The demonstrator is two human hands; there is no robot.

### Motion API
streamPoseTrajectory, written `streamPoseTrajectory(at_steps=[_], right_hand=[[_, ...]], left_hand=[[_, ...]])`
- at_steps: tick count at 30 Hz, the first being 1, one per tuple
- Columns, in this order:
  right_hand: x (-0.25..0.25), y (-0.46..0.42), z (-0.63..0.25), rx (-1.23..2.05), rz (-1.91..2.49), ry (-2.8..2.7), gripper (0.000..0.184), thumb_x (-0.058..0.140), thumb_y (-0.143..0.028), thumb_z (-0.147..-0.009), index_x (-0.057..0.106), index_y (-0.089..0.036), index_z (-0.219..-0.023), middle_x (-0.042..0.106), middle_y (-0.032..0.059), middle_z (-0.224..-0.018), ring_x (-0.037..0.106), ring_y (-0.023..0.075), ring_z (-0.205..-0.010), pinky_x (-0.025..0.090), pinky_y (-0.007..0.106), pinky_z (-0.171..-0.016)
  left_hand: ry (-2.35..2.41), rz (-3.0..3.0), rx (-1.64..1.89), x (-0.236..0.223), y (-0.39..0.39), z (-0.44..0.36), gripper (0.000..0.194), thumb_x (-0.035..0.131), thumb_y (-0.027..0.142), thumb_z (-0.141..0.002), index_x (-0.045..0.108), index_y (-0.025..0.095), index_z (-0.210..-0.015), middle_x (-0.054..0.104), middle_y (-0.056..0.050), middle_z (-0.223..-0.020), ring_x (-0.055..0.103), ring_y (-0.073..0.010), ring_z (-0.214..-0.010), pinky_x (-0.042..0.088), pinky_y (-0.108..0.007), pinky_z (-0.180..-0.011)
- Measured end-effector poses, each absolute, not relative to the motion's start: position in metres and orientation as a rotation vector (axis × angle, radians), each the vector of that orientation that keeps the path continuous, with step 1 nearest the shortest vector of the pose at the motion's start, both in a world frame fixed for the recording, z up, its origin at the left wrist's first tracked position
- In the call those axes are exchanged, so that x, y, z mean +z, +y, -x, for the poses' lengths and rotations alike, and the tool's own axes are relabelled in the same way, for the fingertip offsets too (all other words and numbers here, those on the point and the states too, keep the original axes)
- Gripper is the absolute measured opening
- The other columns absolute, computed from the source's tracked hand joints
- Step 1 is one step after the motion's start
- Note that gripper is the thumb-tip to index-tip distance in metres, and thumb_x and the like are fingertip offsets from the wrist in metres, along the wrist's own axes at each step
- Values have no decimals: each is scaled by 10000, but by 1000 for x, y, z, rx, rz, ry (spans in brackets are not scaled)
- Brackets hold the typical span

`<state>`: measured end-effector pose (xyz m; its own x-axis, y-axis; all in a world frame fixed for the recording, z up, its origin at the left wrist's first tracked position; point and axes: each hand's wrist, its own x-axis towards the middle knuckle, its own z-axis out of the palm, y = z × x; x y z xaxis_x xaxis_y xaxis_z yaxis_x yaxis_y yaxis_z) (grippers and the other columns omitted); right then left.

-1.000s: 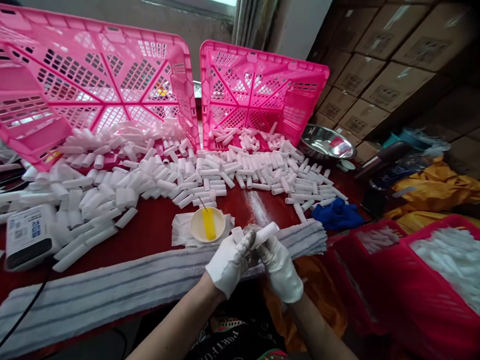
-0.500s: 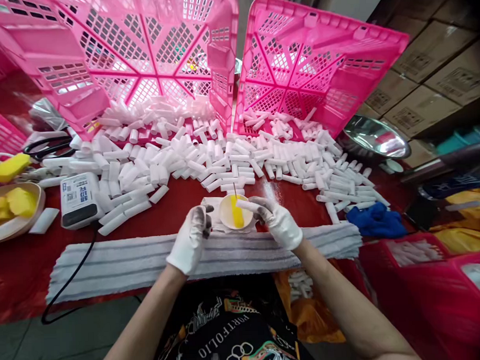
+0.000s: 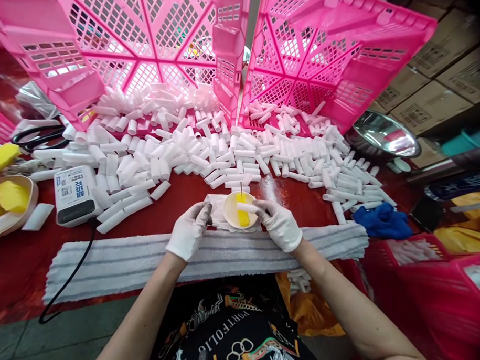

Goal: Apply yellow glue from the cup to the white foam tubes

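Note:
Both my hands wear white gloves. My right hand (image 3: 280, 224) pinches a short white tube (image 3: 245, 207) and holds its end over a small round dish (image 3: 236, 213) with a yellow sponge strip in it. My left hand (image 3: 189, 233) rests on the edge of the white paper under the dish, fingers curled and pinched together; what they hold is hidden. A striped white towel (image 3: 128, 260) lies along the table's near edge under both wrists. A big heap of white tubes (image 3: 207, 155) covers the red table behind the dish.
Two pink lattice crates (image 3: 152, 52) lean tipped up at the back. A white device (image 3: 73, 193) with a black cable sits left, beside a bowl of yellow sponges (image 3: 6, 201). A steel bowl (image 3: 386, 135), blue cloth (image 3: 383, 222), red bins (image 3: 432, 278) and cardboard boxes stand right.
My hands, held together near my body a second ago, moved apart and forward to the dish. The right hand brought the white tube to the dish; the view tilted down and left.

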<state>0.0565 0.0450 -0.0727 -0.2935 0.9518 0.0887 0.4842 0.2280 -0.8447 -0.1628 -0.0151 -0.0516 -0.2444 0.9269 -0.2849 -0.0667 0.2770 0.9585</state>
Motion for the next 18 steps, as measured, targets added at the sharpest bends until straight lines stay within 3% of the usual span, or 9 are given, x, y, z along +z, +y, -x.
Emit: streamPoseTrajectory(at_steps=[4, 8, 11, 14, 18], right_hand=[[-75, 41, -59, 803, 1188, -1935, 236, 569, -326, -793, 631, -208, -987, 604, 56, -945, 587, 169, -889, 472, 317, -840], [-78, 42, -59, 964, 1255, -1852, 342, 578, -386, -779, 595, -189, -1057, 619, 69, -1010, 592, 182, -936, 469, 326, -860], [-76, 40, -57, 932, 1245, -1876, 281, 572, -371, -783, 637, -188, -986, 638, 69, -948, 597, 183, -896, 461, 331, -849], [-66, 37, -55, 856, 1198, -1899, 173, 615, -346, -743, 681, -207, -824, 639, 51, -849, 588, 184, -813, 466, 316, -760], [-54, 36, -55, 1015, 1225, -1880, 197, 596, -377, -754, 657, -199, -696, 591, 13, -666, 541, 135, -617, 422, 246, -552]], left_hand=[[1537, -867, 1126, -51, -16, 163, 516, 550, 543, -738, 559, 136, -1054, 574, -12, -702, 427, -74, -507, 333, -188, -468], [1550, -852, 1164, -48, -14, 160, 517, 601, 527, -698, 582, 122, -1019, 582, -15, -687, 465, -90, -534, 382, -204, -514], [1539, -820, 1218, -44, -12, 155, 529, 638, 518, -660, 598, 118, -1004, 606, -37, -719, 517, -118, -606, 421, -222, -565], [1534, -814, 1219, -42, -12, 151, 530, 663, 504, -639, 602, 126, -1005, 631, -63, -820, 551, -140, -692, 442, -237, -619], [1505, -855, 1195, -42, -15, 148, 515, 692, 465, -622, 583, 133, -1001, 627, -85, -976, 570, -156, -783, 452, -254, -677]])
